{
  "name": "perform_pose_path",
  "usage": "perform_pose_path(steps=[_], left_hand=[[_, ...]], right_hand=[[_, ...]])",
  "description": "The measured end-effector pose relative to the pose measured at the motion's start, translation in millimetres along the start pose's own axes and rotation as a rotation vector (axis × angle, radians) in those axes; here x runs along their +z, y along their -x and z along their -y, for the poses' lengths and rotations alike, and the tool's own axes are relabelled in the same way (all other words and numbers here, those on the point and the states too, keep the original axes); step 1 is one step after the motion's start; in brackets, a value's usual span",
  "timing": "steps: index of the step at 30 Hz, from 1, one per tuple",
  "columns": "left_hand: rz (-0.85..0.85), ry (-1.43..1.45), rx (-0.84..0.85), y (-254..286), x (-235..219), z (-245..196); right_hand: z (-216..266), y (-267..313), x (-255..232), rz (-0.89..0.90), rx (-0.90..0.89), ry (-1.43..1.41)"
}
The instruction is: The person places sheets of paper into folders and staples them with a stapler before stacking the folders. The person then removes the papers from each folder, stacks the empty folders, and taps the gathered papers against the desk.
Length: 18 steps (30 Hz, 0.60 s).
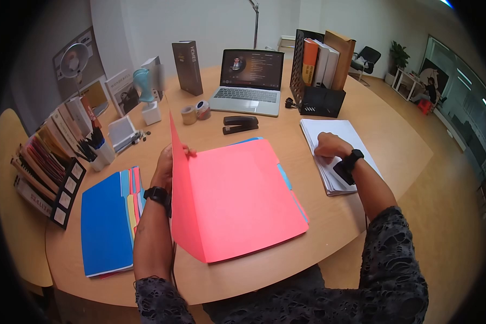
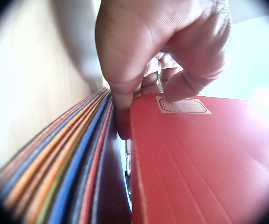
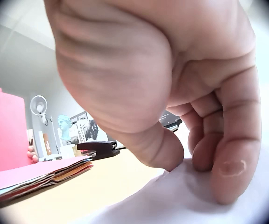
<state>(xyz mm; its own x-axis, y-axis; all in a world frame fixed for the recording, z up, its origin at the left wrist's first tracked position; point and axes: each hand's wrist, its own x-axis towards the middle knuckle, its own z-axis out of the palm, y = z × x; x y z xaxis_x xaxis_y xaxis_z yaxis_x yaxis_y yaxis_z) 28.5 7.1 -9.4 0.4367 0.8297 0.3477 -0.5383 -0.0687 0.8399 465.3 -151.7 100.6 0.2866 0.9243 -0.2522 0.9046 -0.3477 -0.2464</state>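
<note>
A pink file folder [image 1: 243, 200] lies in front of me on other folders, its cover [image 1: 186, 200] raised nearly upright on the left. My left hand [image 1: 166, 162] grips the cover's top edge; most of this hand is behind the cover in the head view. In the left wrist view, the thumb lies by a small label [image 2: 185, 105] on the cover. My right hand [image 1: 332, 146] is at the stack of white paper [image 1: 337, 127] on the right. Its thumb and fingers pinch the buckled top paper [image 3: 172, 196] in the right wrist view.
Left of the pink folder lies a blue folder pile [image 1: 107, 221]. A black stapler [image 1: 240, 124], tape rolls [image 1: 189, 114] and a laptop [image 1: 248, 92] stand beyond it. Books line the left side, near a pen holder [image 1: 102, 154]. A black file rack [image 1: 321, 102] stands behind the paper.
</note>
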Motion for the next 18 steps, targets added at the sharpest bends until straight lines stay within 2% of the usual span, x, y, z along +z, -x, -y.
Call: perform_pose_path(steps=[4,7,9,13,15,18], left_hand=[[-0.043,0.049,-0.020,0,9,-2],[-0.064,0.075,0.006,0,10,2],[-0.076,0.065,0.004,2,15,-2],[-0.082,0.044,-0.013,4,19,-8],[-0.099,0.042,-0.012,5,21,-9],[-0.118,0.023,-0.031,2,15,-5]], right_hand=[[-5,-9,4,0.028,-0.025,0.066],[-12,-4,8,-0.035,-0.028,0.002],[-19,-3,10,-0.195,-0.156,0.024],[-23,4,1,-0.179,-0.159,-0.077],[-32,0,0,-0.240,-0.316,-0.005],[-44,-9,-7,-0.201,-0.296,0.139]])
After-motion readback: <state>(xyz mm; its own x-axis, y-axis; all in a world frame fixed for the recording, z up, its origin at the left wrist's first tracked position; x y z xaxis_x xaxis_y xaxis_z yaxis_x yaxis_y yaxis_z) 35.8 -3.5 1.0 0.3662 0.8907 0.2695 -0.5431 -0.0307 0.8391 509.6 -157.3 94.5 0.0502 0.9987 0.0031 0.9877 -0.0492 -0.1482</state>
